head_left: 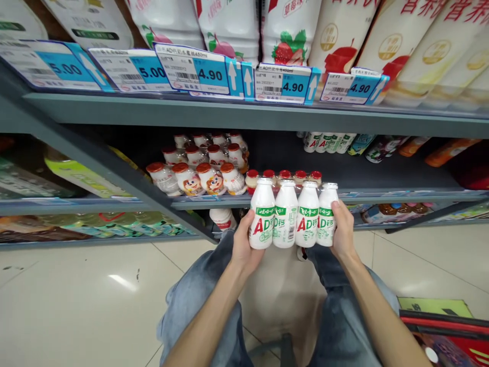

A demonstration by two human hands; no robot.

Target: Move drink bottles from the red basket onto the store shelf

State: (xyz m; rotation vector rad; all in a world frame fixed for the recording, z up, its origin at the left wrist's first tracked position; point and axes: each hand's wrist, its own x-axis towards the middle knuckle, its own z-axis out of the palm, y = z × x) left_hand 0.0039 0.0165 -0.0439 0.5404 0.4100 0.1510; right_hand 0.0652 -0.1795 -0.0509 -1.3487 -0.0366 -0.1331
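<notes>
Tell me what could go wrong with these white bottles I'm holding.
Your left hand and right hand hold the row of white bottles only at its ends, so the middle ones might sag or slip. The red-capped bottles sit near the shelf edge; a bump could topple them.

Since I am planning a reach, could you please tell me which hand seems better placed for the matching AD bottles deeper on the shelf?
Probably the right hand: it is nearly in line with those AD bottles, while the left hand sits farther leftward. Both hold the white bottles.
</notes>
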